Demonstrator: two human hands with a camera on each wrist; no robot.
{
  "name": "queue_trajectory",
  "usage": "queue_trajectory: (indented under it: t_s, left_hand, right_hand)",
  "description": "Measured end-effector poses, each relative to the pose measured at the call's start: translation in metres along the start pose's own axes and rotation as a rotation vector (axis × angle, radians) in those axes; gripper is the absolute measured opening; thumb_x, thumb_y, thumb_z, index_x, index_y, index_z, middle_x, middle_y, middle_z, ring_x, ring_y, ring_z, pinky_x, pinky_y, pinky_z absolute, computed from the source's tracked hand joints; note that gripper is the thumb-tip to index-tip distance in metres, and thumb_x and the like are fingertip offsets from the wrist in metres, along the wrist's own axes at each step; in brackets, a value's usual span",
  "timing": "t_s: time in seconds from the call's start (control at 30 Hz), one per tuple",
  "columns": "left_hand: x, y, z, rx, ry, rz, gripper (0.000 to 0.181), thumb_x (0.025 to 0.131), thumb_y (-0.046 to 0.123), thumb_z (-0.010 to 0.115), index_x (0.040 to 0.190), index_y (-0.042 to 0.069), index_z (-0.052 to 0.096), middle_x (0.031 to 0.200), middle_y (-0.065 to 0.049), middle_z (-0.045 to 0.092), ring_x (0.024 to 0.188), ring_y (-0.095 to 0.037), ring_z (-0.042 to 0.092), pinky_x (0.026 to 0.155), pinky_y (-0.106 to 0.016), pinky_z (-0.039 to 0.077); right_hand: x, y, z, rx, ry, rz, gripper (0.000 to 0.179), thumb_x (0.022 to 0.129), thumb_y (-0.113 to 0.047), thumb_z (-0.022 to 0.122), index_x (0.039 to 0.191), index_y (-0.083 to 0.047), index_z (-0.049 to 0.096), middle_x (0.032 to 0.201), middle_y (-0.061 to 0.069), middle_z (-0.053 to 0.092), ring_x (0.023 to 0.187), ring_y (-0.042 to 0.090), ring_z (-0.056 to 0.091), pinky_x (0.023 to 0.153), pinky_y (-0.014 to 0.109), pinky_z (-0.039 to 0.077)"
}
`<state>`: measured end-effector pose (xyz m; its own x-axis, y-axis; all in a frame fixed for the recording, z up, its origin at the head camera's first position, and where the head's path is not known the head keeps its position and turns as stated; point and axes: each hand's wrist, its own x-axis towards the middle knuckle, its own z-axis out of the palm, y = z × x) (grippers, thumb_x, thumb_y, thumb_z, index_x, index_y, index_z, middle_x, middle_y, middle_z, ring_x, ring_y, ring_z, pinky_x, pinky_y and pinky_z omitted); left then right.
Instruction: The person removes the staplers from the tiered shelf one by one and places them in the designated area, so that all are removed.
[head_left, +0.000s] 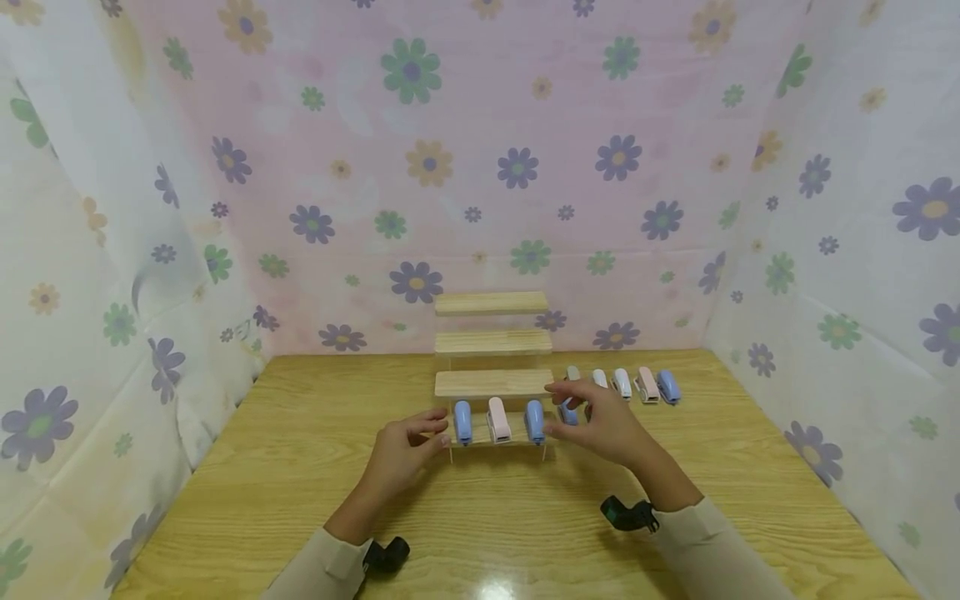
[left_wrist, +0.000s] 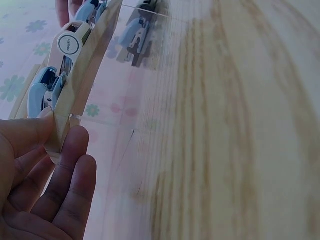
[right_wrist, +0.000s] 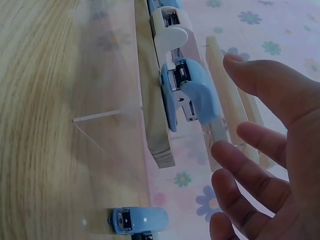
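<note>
A small tiered display rack with wooden steps point(head_left: 491, 383) and clear side panels stands on the table. On its lowest step sit a left blue mini stapler point(head_left: 462, 421), a pink mini stapler point(head_left: 498, 419) and a right blue mini stapler point(head_left: 534, 420). My left hand point(head_left: 405, 450) grips the left end of that step point(left_wrist: 75, 97), thumb beside the left blue stapler and fingers at the board's underside. My right hand point(head_left: 603, 421) is held with thumb and fingers spread apart, fingertips close to the right blue stapler point(right_wrist: 200, 95) and nothing between them.
Another blue stapler point(head_left: 567, 412) lies on the table point(head_left: 480, 517) right of the rack, partly behind my right hand. Farther right stands a row with a greenish stapler point(head_left: 573, 372), white staplers point(head_left: 621, 382), a pink one point(head_left: 647, 385) and a blue one point(head_left: 668, 387). Flowered cloth point(head_left: 472, 167) encloses the table.
</note>
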<state>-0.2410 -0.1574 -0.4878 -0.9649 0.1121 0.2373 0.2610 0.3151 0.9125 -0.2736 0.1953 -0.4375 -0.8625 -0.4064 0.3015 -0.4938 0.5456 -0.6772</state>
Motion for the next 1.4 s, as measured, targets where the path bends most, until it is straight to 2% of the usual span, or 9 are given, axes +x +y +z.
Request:
queue_trajectory:
  t_s: [0.17, 0.3, 0.4, 0.5, 0.73, 0.83, 1.07, 1.4]
  left_hand:
    - [0.0, 0.001, 0.001, 0.023, 0.001, 0.001, 0.026, 0.092, 0.015, 0.08, 0.116, 0.006, 0.08, 0.136, -0.004, 0.07, 0.115, -0.024, 0.072, 0.081, -0.019, 0.059]
    - [0.001, 0.001, 0.001, 0.031, 0.005, -0.005, 0.026, 0.092, 0.015, 0.081, 0.116, 0.006, 0.08, 0.135, -0.003, 0.07, 0.118, -0.024, 0.071, 0.083, -0.018, 0.058]
    - [0.0, 0.0, 0.001, 0.022, 0.008, -0.007, 0.026, 0.091, 0.015, 0.081, 0.116, 0.006, 0.08, 0.135, -0.004, 0.07, 0.117, -0.024, 0.071, 0.082, -0.018, 0.058]
    - [0.0, 0.0, 0.001, 0.013, 0.008, -0.003, 0.026, 0.092, 0.015, 0.081, 0.116, 0.005, 0.08, 0.135, -0.005, 0.07, 0.117, -0.025, 0.071, 0.082, -0.019, 0.058]
    - [-0.001, 0.0, 0.0, 0.027, 0.015, -0.01, 0.025, 0.091, 0.015, 0.081, 0.115, 0.007, 0.08, 0.135, -0.004, 0.071, 0.118, -0.024, 0.07, 0.082, -0.017, 0.058]
    - [-0.001, 0.002, 0.0, 0.036, 0.013, -0.014, 0.025, 0.091, 0.016, 0.081, 0.115, 0.007, 0.08, 0.134, -0.002, 0.071, 0.119, -0.023, 0.07, 0.083, -0.017, 0.057]
    - [0.0, 0.002, 0.001, 0.036, 0.004, -0.002, 0.026, 0.091, 0.017, 0.081, 0.115, 0.006, 0.08, 0.135, -0.003, 0.071, 0.116, -0.025, 0.071, 0.082, -0.018, 0.058]
    - [0.0, 0.0, 0.0, 0.006, 0.002, -0.006, 0.027, 0.091, 0.016, 0.081, 0.116, 0.005, 0.08, 0.135, -0.005, 0.07, 0.113, -0.025, 0.073, 0.079, -0.021, 0.06]
  right_hand:
    - [-0.002, 0.004, 0.005, 0.009, -0.045, 0.026, 0.066, 0.081, -0.05, 0.086, 0.14, -0.028, 0.064, 0.122, -0.003, 0.068, 0.108, 0.029, 0.062, 0.079, 0.038, 0.052]
    - [-0.002, 0.005, 0.009, 0.019, -0.061, 0.011, 0.068, 0.079, -0.049, 0.088, 0.14, -0.03, 0.064, 0.122, -0.001, 0.067, 0.108, 0.026, 0.062, 0.084, 0.048, 0.055]
    - [-0.002, 0.003, 0.011, 0.011, -0.057, -0.004, 0.068, 0.078, -0.049, 0.089, 0.139, -0.03, 0.064, 0.12, -0.001, 0.067, 0.105, 0.024, 0.062, 0.083, 0.051, 0.057]
    - [-0.002, 0.003, 0.013, 0.007, -0.049, -0.001, 0.069, 0.076, -0.05, 0.09, 0.138, -0.03, 0.065, 0.117, -0.004, 0.068, 0.103, 0.022, 0.063, 0.081, 0.048, 0.057]
    - [0.0, 0.004, 0.023, -0.047, -0.038, 0.008, 0.07, 0.075, -0.044, 0.093, 0.137, -0.032, 0.065, 0.104, -0.014, 0.069, 0.097, 0.012, 0.065, 0.071, 0.03, 0.051]
    - [0.0, 0.002, 0.025, -0.049, -0.028, 0.023, 0.072, 0.073, -0.041, 0.095, 0.137, -0.03, 0.065, 0.103, -0.013, 0.07, 0.096, 0.012, 0.065, 0.073, 0.031, 0.052]
    - [-0.001, -0.003, 0.027, -0.07, -0.019, -0.005, 0.075, 0.076, -0.045, 0.092, 0.141, -0.022, 0.063, 0.098, -0.01, 0.068, 0.088, 0.012, 0.066, 0.072, 0.031, 0.055]
    - [0.0, -0.005, 0.028, -0.098, -0.032, -0.001, 0.067, 0.082, -0.03, 0.09, 0.143, -0.024, 0.062, 0.091, -0.013, 0.068, 0.083, 0.009, 0.067, 0.07, 0.027, 0.053]
